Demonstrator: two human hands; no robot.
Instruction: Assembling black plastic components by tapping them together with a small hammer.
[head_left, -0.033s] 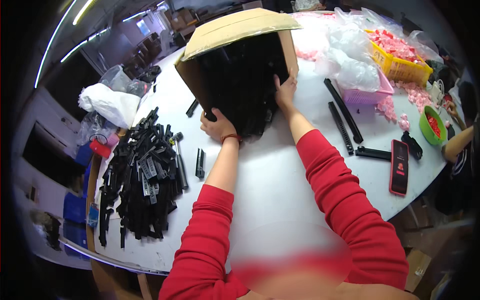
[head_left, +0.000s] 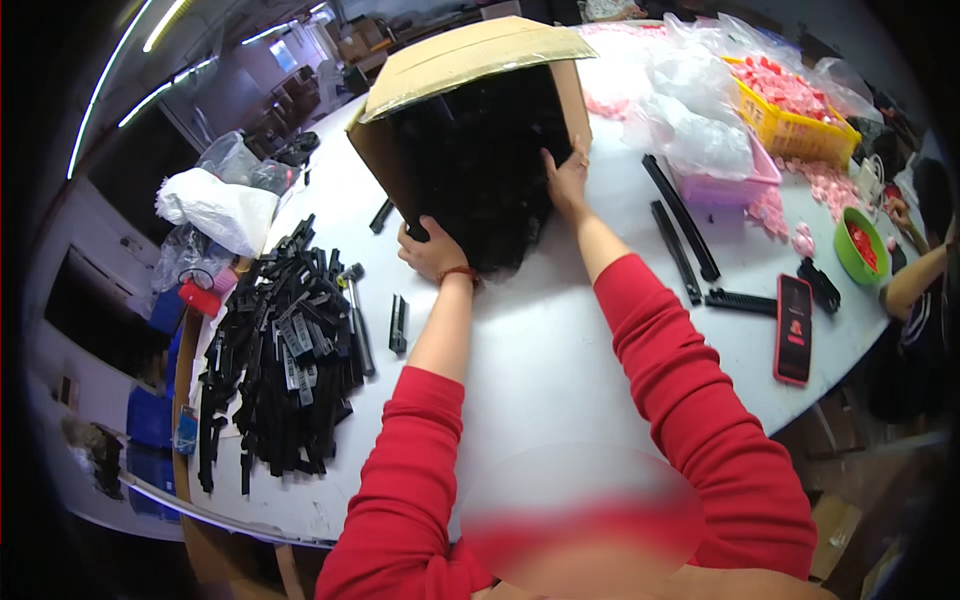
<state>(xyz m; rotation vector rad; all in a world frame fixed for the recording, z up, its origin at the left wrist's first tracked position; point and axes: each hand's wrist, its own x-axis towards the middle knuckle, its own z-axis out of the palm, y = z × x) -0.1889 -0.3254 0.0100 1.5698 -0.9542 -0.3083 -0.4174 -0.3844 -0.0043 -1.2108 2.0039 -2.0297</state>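
A cardboard box (head_left: 480, 70) is tilted on the table, its open side facing me. Its inside is dark, and a blurred black mass (head_left: 500, 255) fills the lower mouth; single pieces cannot be made out there. My left hand (head_left: 436, 250) grips the lower left edge, partly inside the opening. On the right edge, my right hand (head_left: 567, 182) is closed, thumb on the inner side and fingers round the wall. Left of my left forearm lie a single black plastic part (head_left: 398, 324) and a big heap of black plastic parts (head_left: 285, 350).
A hammer (head_left: 358, 320) lies beside the heap. To the right are long black strips (head_left: 680, 215), a phone (head_left: 794, 330), a green bowl (head_left: 860, 245), a pink basket (head_left: 735, 190) and a yellow crate (head_left: 800, 135) of pink pieces. Another person's arm (head_left: 920, 268) reaches in at the right edge.
The view has shifted very slightly. Black pieces at the box's lower mouth, partly distinct before, are now a blur. Both hands keep their grip on the box.
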